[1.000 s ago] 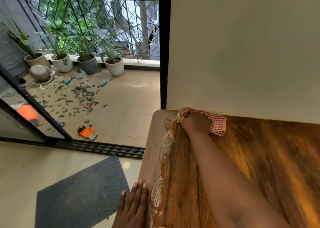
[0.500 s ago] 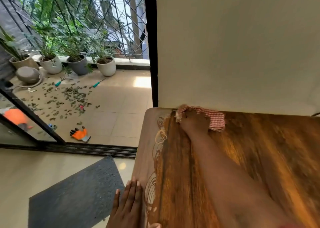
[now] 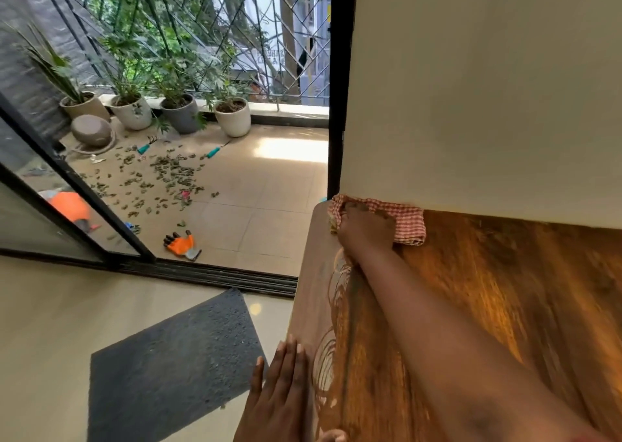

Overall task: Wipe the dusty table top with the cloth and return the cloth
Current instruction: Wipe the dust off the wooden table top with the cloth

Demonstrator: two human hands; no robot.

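A red-and-white checked cloth [image 3: 409,223] lies bunched at the far left corner of the wooden table top [image 3: 505,290], against the wall. My right hand [image 3: 365,231] lies on top of the cloth with its fingers curled into the folds, arm stretched across the table. A pale dusty strip with swirl marks [image 3: 323,357] runs along the table's left side. My left hand [image 3: 281,394] rests flat on the near left edge, fingers straight and together.
A cream wall [image 3: 488,88] borders the table's far side. Left of the table are a grey doormat [image 3: 175,364] and an open sliding door onto a balcony with potted plants [image 3: 232,115], scattered leaves and an orange glove [image 3: 181,244].
My right hand has slid the cloth a little to the left, closer to the table's far left corner. My left hand has stayed on the edge.
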